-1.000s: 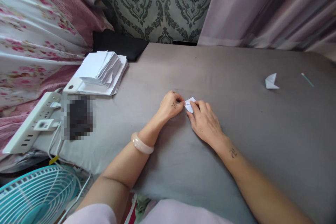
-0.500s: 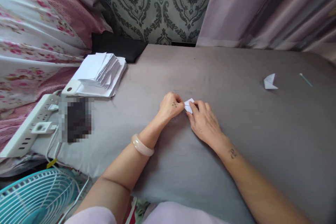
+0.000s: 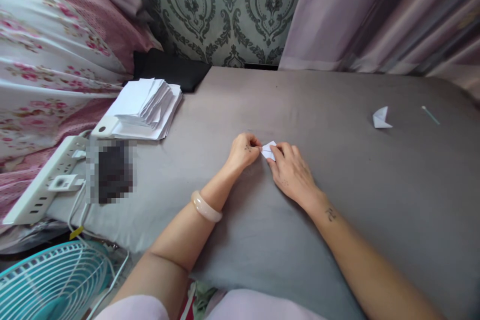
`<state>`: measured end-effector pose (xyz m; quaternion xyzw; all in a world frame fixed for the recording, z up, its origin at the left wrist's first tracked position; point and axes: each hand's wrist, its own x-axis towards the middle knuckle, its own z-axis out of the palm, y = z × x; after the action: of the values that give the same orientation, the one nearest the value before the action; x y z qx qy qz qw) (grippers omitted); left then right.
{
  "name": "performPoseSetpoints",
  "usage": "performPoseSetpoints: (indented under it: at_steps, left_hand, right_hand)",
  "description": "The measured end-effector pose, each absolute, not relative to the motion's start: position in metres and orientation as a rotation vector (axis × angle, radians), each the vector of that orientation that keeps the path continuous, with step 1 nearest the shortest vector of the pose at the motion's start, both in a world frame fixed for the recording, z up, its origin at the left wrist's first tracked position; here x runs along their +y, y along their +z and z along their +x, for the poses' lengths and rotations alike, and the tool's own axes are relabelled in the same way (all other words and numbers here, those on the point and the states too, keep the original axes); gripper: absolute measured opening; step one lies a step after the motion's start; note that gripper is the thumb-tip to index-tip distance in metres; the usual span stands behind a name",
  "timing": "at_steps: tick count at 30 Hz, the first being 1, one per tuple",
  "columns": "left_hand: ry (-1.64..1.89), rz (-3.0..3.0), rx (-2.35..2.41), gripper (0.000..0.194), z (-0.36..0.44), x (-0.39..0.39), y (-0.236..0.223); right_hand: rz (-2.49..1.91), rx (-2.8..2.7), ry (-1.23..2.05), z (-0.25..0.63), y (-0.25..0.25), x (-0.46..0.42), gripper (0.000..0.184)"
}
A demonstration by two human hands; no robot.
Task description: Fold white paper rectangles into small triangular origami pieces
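Note:
A small piece of folded white paper [image 3: 267, 150] lies between my two hands on the grey cloth surface [image 3: 240, 105]. My left hand [image 3: 244, 151] pinches its left corner, with a pale bangle [image 3: 206, 206] on that wrist. From the right, my right hand [image 3: 291, 166] grips the same paper with thumb and fingers, hiding its right part. Farther off to the right stands another folded white paper piece [image 3: 381, 118], touched by neither hand.
A stack of white paper sheets [image 3: 140, 105] sits at the back left, before a black flat item [image 3: 176, 70]. Left are a white power strip [image 3: 45, 182] with cables and a blurred dark object [image 3: 115, 172]. A turquoise fan [image 3: 56, 280] stands lower left; a thin stick [image 3: 431, 115] lies far right.
Both hands keep hold of the folded paper in nearly the same pose. The view has shifted slightly; little else differs.

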<state>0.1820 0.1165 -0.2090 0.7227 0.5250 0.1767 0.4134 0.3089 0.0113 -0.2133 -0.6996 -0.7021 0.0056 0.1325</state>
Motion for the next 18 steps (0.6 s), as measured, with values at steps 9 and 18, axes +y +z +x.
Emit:
performPoseSetpoints:
  at_steps: [9,18]
  left_hand:
    - [0.526,2.427,1.141,0.031,0.167,0.098,-0.216]
    - [0.071,2.947,0.871,0.026,0.171,0.082,-0.202]
  right_hand:
    - [-2.0,-2.044,0.008,0.311,-0.216,0.011,0.037]
    - [-1.977,-2.053,0.01,0.31,-0.218,0.005,0.041]
